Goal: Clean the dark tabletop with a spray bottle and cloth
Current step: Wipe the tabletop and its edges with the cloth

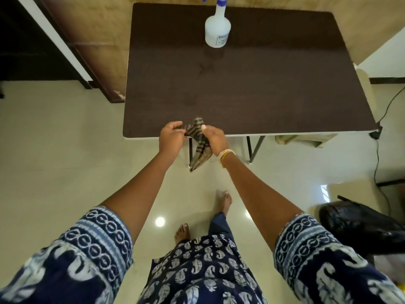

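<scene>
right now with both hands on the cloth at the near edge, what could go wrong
1. The spray bottle stands upright near the tabletop's far edge; a long wipe could topple it.
2. Much of the cloth, held by the left hand and right hand, hangs below the edge, so it may wipe poorly.

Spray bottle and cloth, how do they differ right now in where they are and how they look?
The spray bottle stands upright at the far side of the dark tabletop, untouched; the cloth is gripped at the near edge by the left hand and right hand, hanging partly below the edge. The spray bottle is rigid, white and translucent with a blue trigger; the cloth is limp, crumpled and dark striped. Both are over the same tabletop.
</scene>
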Available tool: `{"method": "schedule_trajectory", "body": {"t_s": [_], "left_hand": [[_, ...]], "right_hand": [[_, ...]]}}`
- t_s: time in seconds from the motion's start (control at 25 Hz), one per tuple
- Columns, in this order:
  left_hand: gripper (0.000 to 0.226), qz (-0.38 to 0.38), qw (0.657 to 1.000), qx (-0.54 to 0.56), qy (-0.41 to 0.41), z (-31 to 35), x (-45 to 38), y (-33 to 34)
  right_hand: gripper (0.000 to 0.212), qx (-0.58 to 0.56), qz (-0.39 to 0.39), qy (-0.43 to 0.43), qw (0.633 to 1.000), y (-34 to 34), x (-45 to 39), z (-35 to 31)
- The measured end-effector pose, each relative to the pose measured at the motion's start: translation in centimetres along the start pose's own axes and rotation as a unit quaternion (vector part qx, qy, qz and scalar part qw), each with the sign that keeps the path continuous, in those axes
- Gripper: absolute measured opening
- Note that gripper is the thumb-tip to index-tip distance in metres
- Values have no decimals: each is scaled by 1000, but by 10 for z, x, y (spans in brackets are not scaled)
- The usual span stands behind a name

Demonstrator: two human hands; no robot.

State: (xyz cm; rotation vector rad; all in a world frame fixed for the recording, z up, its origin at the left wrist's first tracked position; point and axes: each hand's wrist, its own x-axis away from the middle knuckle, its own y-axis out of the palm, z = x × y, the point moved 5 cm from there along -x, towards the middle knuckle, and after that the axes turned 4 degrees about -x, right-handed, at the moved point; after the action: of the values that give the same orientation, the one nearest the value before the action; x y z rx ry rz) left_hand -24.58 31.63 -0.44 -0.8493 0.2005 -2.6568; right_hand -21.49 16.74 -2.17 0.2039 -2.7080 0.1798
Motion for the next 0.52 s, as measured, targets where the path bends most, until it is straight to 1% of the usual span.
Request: {"method": "schedule_trajectory", "body": {"t_s": [0.04, 0.12, 0.2, 0.24, 0.28, 0.36, 0.4, 0.44, 0.52], "left_hand": [[39, 7, 1000, -21, 14, 2, 5, -2], [58, 9, 999, -33, 15, 5, 16, -3], [84, -15, 999, -28, -16, 5, 26, 0], [91, -43, 998, -20, -41, 4, 32, 4], [89, -75, 995, 6, -70, 3, 37, 9], [66, -137, 979, 93, -115, 2, 45, 19], [53, -152, 973, 126, -118, 2, 47, 23], [42, -154, 971, 150, -107, 4, 49, 26], [22, -127, 968, 202, -72, 10, 47, 30]], "right_hand": [[27, -109, 5, 39, 993, -1, 8, -2], [35, -279, 0, 113, 954, 2, 30, -4], [47, -373, -28, 143, 916, 5, 53, -14], [52, -400, -55, 145, 903, 4, 62, -19], [55, -410, -77, 138, 898, 4, 69, -24], [46, -414, -102, 116, 897, 1, 70, -30], [41, -403, -100, 121, 902, -1, 70, -30], [40, -389, -90, 133, 907, -4, 66, -28], [37, -359, -68, 161, 917, -13, 61, -28]]}}
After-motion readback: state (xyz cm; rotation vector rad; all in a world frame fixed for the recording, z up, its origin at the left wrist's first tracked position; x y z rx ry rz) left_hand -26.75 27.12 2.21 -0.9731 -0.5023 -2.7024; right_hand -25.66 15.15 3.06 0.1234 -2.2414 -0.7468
